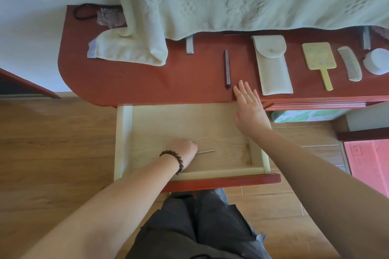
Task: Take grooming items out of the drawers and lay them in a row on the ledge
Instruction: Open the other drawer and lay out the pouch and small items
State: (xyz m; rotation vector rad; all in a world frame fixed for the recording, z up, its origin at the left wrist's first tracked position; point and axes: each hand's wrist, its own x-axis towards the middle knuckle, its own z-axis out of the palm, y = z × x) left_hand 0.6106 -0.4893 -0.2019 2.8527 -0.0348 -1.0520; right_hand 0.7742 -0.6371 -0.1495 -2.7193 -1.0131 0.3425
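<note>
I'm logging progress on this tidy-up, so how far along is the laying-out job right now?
Mostly done. On the ledge lie a dark stick, pouch, hand mirror, comb and white jar in a row. In hand: the left hand grips a thin stick in the open drawer; the right hand is open at the ledge's edge. Left: placing that stick.

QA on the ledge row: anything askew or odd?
Nothing damaged or spilled. The towel droops onto the ledge left of the row. The dark stick, pouch, hand mirror and comb lie roughly parallel.
</note>
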